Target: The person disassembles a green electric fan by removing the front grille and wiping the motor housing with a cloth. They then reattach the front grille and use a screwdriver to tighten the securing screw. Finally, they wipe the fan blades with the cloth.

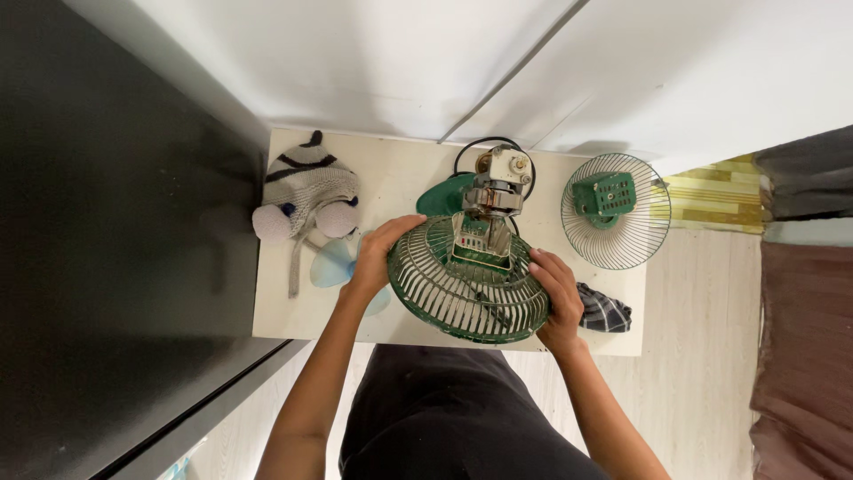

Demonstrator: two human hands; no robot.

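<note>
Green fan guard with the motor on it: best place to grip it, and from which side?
Grip the green fan guard by its round outer rim, hands coming in from opposite sides, as the left hand and right hand do now. The rim is wide and curved, so fingers can wrap its edge. The bare motor and its black cable sit at the far end, probably best avoided.

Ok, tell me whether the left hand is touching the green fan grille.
Touching. The head view shows the left hand with fingers curled over the rim of the green fan grille; no gap shows between them.
</note>
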